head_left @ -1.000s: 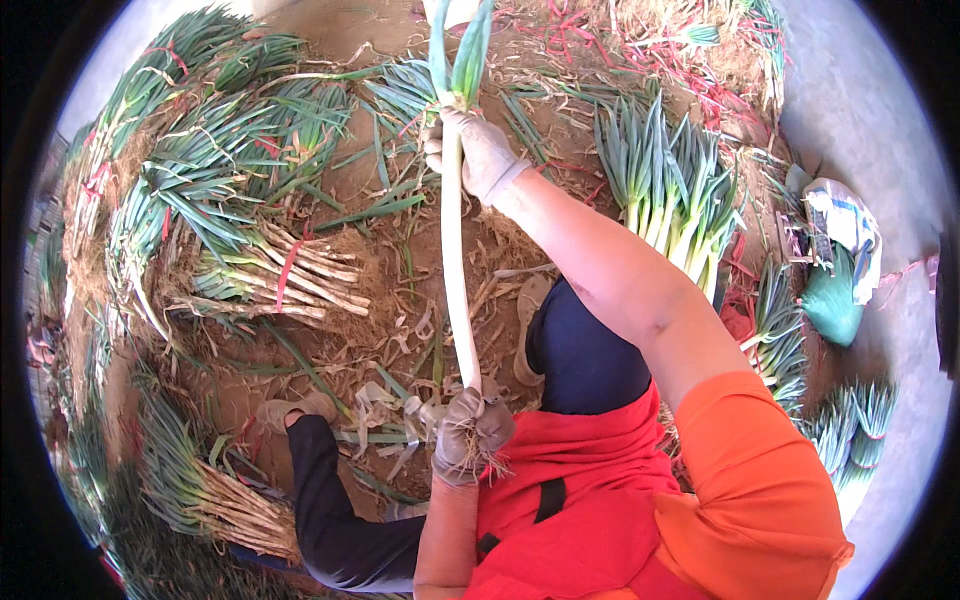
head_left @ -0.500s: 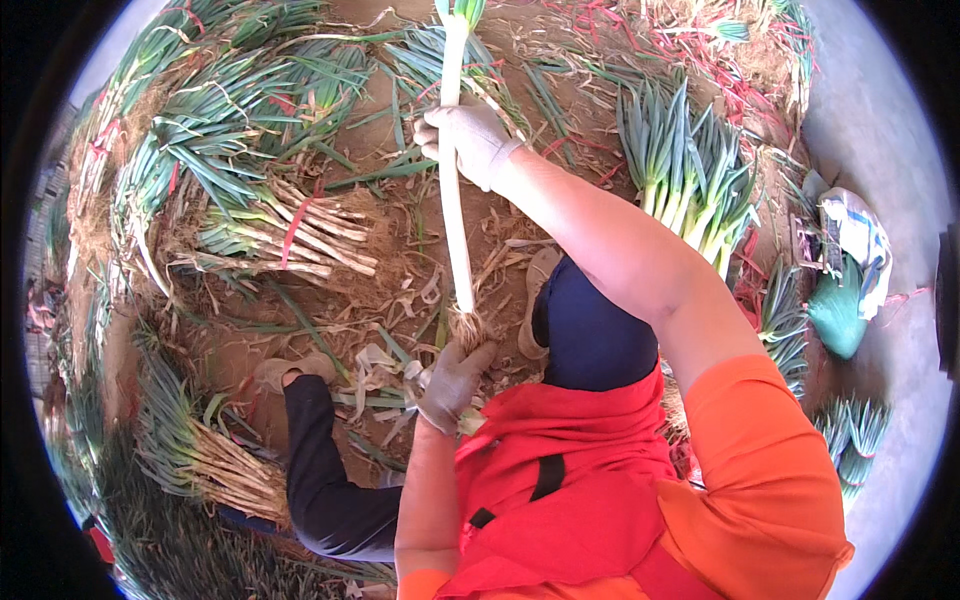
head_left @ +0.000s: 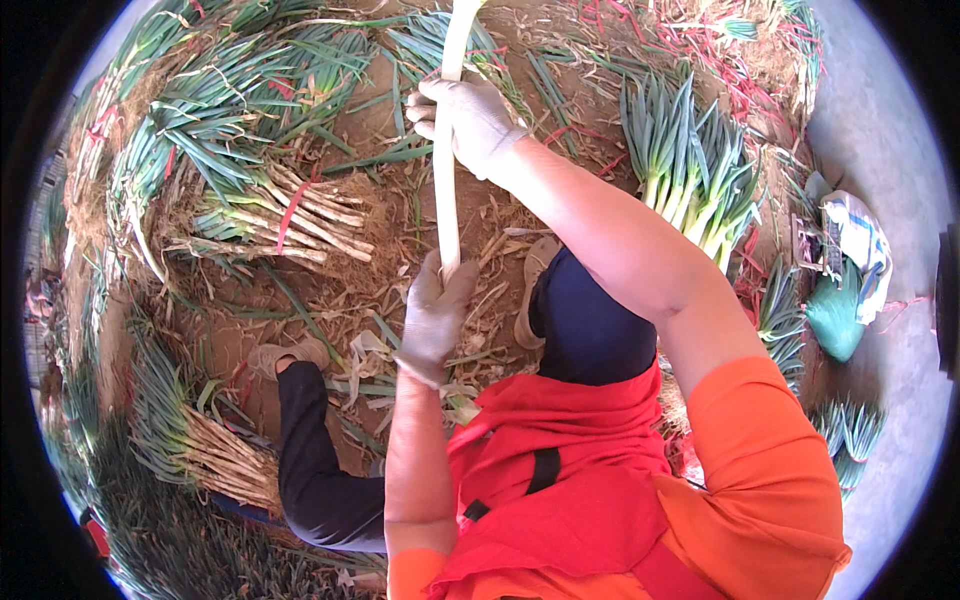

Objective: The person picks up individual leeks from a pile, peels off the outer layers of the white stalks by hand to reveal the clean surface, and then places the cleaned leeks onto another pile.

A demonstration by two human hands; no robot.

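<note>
A long white-stemmed leek [head_left: 447, 205] stands almost upright in the view in front of me, its upper end running out of the top edge. Around its upper stem, my gloved right hand [head_left: 470, 125] is closed. Lower down, my gloved left hand [head_left: 437, 315] grips the bottom end of the stalk, so the roots are hidden behind its fingers. To the right of my right forearm lies a row of cleaned leeks [head_left: 683, 180] with green tops and pale stems.
Unpeeled leeks tied with red string [head_left: 300, 215] lie at the left, near another bundle [head_left: 225, 455] beside my left leg. Peelings [head_left: 365, 365] and dry leaves litter the soil. A green bag [head_left: 836, 310] rests at the far right on grey floor.
My left hand has moved up from the root tuft onto the lower stem, covering the roots. The leek has shifted upward, with its green top now out of view.
</note>
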